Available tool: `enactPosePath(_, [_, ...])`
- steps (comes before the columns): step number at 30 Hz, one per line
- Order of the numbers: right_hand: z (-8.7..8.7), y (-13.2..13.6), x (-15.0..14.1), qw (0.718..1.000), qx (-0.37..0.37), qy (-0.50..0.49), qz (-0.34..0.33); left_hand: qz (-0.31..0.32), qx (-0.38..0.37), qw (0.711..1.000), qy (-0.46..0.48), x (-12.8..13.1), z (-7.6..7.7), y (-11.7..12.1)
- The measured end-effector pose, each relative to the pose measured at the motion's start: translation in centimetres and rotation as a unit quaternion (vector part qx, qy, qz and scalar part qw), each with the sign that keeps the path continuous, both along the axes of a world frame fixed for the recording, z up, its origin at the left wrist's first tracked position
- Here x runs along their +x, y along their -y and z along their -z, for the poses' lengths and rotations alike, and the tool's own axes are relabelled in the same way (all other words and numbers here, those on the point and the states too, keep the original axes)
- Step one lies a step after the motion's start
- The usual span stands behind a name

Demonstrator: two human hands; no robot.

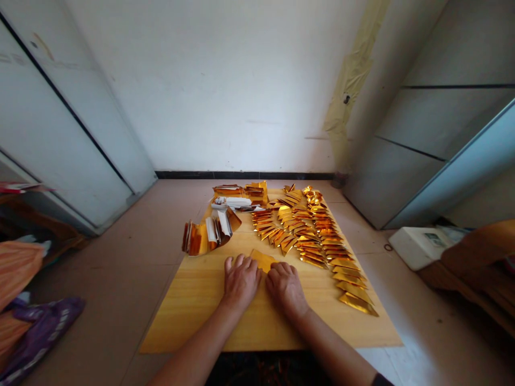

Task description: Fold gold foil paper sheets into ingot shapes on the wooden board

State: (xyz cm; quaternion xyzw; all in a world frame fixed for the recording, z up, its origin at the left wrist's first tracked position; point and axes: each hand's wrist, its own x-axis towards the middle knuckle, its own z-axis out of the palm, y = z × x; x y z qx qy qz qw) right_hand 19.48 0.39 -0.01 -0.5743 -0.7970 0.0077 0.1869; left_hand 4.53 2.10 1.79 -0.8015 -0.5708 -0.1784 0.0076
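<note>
A piece of gold foil paper (262,260) lies on the wooden board between my two hands. My left hand (241,279) is at its left edge, the fingers bent over and pressing down there. From the right, my right hand (286,287) grips the other edge with curled fingers. Both thumbs are mostly hidden under the hands. To the right, rows of folded gold paper pieces (346,268) overlap one another in curved lines. Farther left stand loose stacks of gold paper with white backs (197,239).
The wooden board (193,311) rests low over a tiled floor, close to a white wall (241,107). Grey cabinets (434,123) flank it. A white box (416,247) stands at right; a purple bag (44,332) lies at left.
</note>
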Motion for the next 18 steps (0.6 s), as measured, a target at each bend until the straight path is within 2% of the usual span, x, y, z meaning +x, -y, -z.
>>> enactPosePath(8, [-0.1, 0.8, 0.0, 0.997, 0.014, -0.077, -0.021, 0.013, -0.006, 1.000, -0.022, -0.5, 0.9, -0.2])
enactPosePath(18, [0.6, 0.0, 0.7, 0.990, 0.012, -0.135, 0.028, 0.035, 0.027, 0.999, -0.021, -1.5, 1.3, -0.3])
